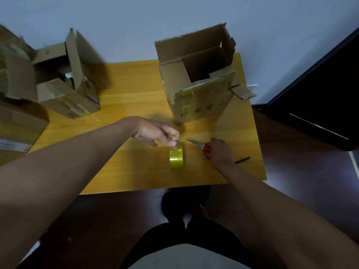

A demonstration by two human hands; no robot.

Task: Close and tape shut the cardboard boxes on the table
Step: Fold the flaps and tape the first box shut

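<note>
Glossy tape roll [176,157]; wooden table [136,90].

Between the open brown cardboard box on the left [68,80] and the taller open cardboard box on the right [198,74], a wide strip of the yellow wooden table [132,84] lies free.

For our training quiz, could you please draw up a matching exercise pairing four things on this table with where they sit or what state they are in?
Things:
1. tape roll
2. scissors
3. right-hand box
4. black pen

Places or states:
A. flaps open, at the table's far right
B. lying alone near the table's right edge
C. standing on edge, pinched at the top by the left hand
D. red handles under the right hand, blades pointing left

Pairs: 1-C, 2-D, 3-A, 4-B
</note>
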